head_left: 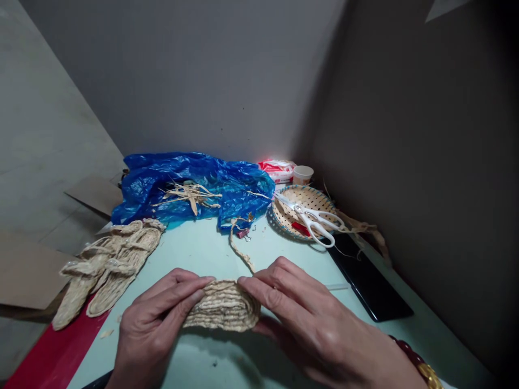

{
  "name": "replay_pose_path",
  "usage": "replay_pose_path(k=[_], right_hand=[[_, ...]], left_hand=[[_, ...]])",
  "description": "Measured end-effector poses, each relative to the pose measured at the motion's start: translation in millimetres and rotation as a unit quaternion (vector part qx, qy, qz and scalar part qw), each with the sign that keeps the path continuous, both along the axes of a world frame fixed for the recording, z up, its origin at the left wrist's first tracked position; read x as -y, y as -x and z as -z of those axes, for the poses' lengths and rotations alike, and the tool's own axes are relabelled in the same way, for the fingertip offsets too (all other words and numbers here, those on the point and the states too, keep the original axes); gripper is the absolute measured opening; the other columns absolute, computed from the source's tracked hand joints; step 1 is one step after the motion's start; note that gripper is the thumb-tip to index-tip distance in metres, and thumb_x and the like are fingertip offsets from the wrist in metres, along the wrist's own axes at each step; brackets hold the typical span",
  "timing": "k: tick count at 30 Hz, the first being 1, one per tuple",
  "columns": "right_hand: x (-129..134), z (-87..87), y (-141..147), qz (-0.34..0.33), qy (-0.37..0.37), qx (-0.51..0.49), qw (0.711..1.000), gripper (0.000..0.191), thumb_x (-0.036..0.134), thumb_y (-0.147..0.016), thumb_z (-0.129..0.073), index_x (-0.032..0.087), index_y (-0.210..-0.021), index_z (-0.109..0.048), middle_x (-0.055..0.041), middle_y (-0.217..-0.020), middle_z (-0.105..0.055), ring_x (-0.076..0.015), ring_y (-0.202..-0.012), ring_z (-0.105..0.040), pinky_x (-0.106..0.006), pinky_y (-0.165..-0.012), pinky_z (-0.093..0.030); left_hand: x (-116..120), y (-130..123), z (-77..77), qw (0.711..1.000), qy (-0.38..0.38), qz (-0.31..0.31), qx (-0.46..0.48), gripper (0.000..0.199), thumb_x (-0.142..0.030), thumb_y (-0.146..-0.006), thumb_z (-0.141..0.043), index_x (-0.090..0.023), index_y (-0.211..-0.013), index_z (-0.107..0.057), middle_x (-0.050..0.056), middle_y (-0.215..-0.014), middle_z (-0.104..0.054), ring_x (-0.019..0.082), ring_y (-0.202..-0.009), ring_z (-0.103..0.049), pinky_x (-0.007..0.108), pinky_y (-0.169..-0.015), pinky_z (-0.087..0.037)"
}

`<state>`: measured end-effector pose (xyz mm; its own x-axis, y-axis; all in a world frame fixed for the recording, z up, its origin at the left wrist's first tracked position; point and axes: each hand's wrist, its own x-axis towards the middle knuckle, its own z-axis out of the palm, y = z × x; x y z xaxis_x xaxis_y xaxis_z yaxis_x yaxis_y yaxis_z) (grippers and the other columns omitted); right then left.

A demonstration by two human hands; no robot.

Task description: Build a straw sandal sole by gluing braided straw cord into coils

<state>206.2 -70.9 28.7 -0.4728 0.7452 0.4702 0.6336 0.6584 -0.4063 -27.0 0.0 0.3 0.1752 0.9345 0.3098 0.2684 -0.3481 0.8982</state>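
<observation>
Between my two hands is a woven straw sole (223, 309), made of braided rows coiled side by side, lifted off the table. My left hand (156, 319) pinches its left end with thumb and fingers. At the right end, my right hand (300, 313) grips the rounded edge, its thumb partly hidden underneath. A loose straw braid (239, 249) trails from near my right fingertips toward the back. To the left lie finished-looking woven straw slippers (117, 259), overlapping each other.
A blue plastic bag (190, 173) with loose straw strips (188, 195) lies at the back. White-handled scissors (308, 216) rest across a woven basket (284, 213). Nearby are a paper cup (303, 174), a tissue pack (278, 170), a small binder clip (243, 233) and a black phone-like slab (368, 281).
</observation>
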Motion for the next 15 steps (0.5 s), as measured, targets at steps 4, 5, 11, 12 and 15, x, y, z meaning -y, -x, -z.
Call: replay_pose_path(k=[4, 5, 11, 12, 15], right_hand=[[0.0, -1.5, -0.1, 0.002, 0.009, 0.005, 1.0, 0.034, 0.015, -0.103, -0.053, 0.007, -0.137, -0.051, -0.0105, -0.107, -0.063, -0.022, -0.097, -0.051, -0.035, -0.085, -0.051], [-0.2, -2.0, 0.2, 0.002, 0.006, 0.01, 1.0, 0.033, 0.015, -0.104, -0.052, 0.006, -0.136, -0.052, -0.0104, -0.106, -0.063, -0.0219, -0.096, -0.051, -0.034, -0.083, -0.051], [-2.7, -2.9, 2.5, -0.015, -0.013, 0.038, 0.999, 0.028, 0.016, -0.105, -0.048, 0.003, -0.128, -0.058, -0.0109, -0.097, -0.064, -0.0215, -0.086, -0.05, -0.034, -0.075, -0.05], [-3.0, -2.7, 2.6, -0.02, -0.012, 0.042, 0.999, 0.028, 0.014, -0.105, -0.047, 0.002, -0.128, -0.058, -0.011, -0.097, -0.064, -0.0215, -0.085, -0.049, -0.034, -0.075, -0.05], [-2.8, -2.2, 1.5, -0.035, -0.005, 0.052, 0.998, 0.033, 0.01, -0.105, -0.042, 0.002, -0.135, -0.054, -0.0114, -0.1, -0.065, -0.022, -0.087, -0.049, -0.034, -0.075, -0.05]], left_hand=[[-6.4, 7.4, 4.5, 0.998, -0.036, 0.046, -0.026, 0.014, -0.031, -0.084, -0.073, -0.036, -0.086, -0.085, 0.001, -0.082, -0.078, 0.018, -0.078, -0.073, 0.017, -0.073, -0.056], [-8.5, 8.7, 5.2, 0.996, -0.048, 0.06, -0.037, 0.015, -0.03, -0.085, -0.072, -0.037, -0.087, -0.085, 0.002, -0.085, -0.079, 0.018, -0.081, -0.074, 0.017, -0.074, -0.057], [-10.3, -0.3, 0.3, 0.993, -0.064, 0.09, -0.053, 0.019, -0.031, -0.083, -0.073, -0.042, -0.094, -0.084, 0.001, -0.085, -0.084, 0.021, -0.077, -0.078, 0.021, -0.07, -0.06], [-9.1, -2.6, -1.3, 0.992, -0.062, 0.096, -0.051, 0.019, -0.031, -0.084, -0.073, -0.042, -0.094, -0.084, 0.001, -0.083, -0.084, 0.021, -0.075, -0.077, 0.022, -0.068, -0.06], [-6.0, -6.0, -5.5, 0.991, -0.058, 0.114, -0.049, 0.02, -0.029, -0.086, -0.07, -0.04, -0.093, -0.085, 0.001, -0.077, -0.083, 0.021, -0.07, -0.075, 0.022, -0.066, -0.059]])
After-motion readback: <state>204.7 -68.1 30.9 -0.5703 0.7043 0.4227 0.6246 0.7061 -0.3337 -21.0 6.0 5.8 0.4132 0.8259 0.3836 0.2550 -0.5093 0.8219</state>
